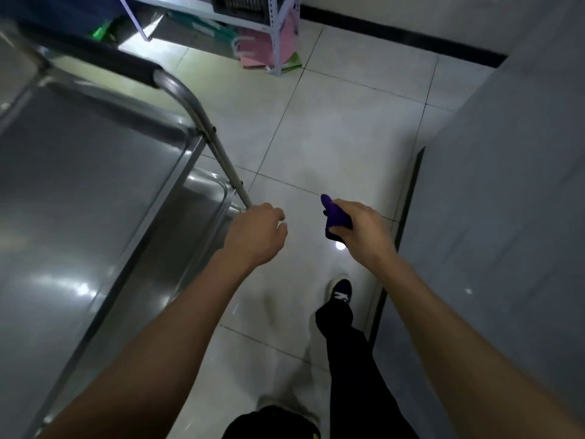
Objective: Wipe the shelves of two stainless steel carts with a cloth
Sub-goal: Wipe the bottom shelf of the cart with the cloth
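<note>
The right hand (364, 231) holds a purple cloth (335, 218) above the tiled floor (332, 128), fingers clenched around it, well apart from the stainless steel cart (79, 185) on the left. The left hand (256, 234) hangs beside the cart's upright post (221, 160), its fingers curled under with nothing visible in them; whether they touch the post cannot be told. A foot in a dark shoe (341, 289) is on the floor below.

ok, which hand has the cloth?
The right hand grips the purple cloth. The left hand holds no cloth; it's by the cart's post.
</note>
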The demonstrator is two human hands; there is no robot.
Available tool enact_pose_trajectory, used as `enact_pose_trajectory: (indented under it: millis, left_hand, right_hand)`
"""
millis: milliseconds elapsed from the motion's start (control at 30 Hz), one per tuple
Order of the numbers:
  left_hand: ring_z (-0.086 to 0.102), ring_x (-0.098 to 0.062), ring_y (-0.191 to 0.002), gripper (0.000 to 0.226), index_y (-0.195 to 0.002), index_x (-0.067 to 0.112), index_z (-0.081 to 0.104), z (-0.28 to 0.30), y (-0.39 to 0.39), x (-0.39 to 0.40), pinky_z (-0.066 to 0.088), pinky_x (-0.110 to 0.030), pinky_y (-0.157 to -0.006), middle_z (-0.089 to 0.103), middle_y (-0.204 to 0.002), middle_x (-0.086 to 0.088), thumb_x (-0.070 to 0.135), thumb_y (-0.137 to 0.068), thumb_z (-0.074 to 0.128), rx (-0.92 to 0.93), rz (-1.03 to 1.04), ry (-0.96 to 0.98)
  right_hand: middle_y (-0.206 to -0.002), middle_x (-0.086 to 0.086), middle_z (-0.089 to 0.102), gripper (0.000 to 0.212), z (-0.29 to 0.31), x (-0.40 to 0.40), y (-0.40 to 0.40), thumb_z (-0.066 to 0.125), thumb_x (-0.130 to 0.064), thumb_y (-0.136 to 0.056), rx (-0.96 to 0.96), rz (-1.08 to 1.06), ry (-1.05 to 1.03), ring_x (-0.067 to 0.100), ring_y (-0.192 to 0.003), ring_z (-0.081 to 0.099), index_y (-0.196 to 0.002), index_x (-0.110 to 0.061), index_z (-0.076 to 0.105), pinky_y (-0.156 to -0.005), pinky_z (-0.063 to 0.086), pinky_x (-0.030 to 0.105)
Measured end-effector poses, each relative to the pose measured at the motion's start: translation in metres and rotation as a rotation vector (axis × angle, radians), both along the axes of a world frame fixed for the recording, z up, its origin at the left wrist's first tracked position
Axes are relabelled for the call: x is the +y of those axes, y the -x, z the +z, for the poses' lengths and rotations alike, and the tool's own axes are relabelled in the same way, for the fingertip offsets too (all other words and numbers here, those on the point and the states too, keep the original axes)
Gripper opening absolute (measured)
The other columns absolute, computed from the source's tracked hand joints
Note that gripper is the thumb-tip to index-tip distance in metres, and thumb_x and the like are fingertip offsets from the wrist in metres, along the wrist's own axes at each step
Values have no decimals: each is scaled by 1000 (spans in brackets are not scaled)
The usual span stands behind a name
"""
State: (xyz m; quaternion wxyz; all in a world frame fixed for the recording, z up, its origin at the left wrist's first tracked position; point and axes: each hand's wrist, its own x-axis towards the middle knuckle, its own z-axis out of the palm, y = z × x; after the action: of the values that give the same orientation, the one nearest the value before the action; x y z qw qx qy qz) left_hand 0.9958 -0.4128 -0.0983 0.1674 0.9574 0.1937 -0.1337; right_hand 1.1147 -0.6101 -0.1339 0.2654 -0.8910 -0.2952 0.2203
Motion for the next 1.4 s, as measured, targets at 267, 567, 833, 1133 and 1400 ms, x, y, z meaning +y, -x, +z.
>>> enact_pose_trajectory:
  millis: [267, 567, 833, 1133, 1400]
  left_hand:
    - [60, -25, -112, 38, -131, 21, 60, 64, -102, -5, 49, -41, -91, 64, -126, -4, 39, -101, 46, 8, 95, -20]
    - [64, -23, -93, 29, -110, 19, 69, 107, -195, 33, 48, -35, -78, 69, -106, -2, 37, -100, 48, -53, 215, -70]
    - [62, -23, -109, 37, -133, 19, 60, 96, -266, 119, 48, -38, -92, 65, -124, -3, 35, -101, 48, -122, 355, 16]
    - [59, -22, -116, 39, -137, 24, 56, 91, -360, 251, 46, -38, -95, 61, -130, -1, 38, -102, 45, -120, 504, 54]
    - [57, -20, -120, 40, -138, 26, 56, 87, -434, 374, 45, -36, -97, 61, -132, 1, 40, -102, 45, -63, 610, 66]
  right_hand:
    - [-104, -9, 66, 27, 68, 6, -102, 71, -26, -88, 21, 96, -10, 17, -93, 60, -112, -30, 60, -78, 54, 41]
    - [-100, -7, 65, 25, 122, 59, -217, 71, -23, -87, -5, 204, -32, 17, -91, 59, -109, -28, 60, -80, 53, 44]
    - [-104, -7, 67, 25, 127, 158, -309, 71, -22, -88, 6, 344, 14, 15, -94, 62, -111, -26, 62, -83, 54, 40]
    - [-96, -12, 66, 26, 142, 318, -420, 71, -22, -84, -35, 471, 31, 13, -86, 60, -106, -34, 60, -76, 55, 41]
    - [-98, -13, 68, 27, 137, 449, -515, 70, -23, -82, 60, 566, 9, 15, -89, 63, -103, -35, 60, -79, 56, 44]
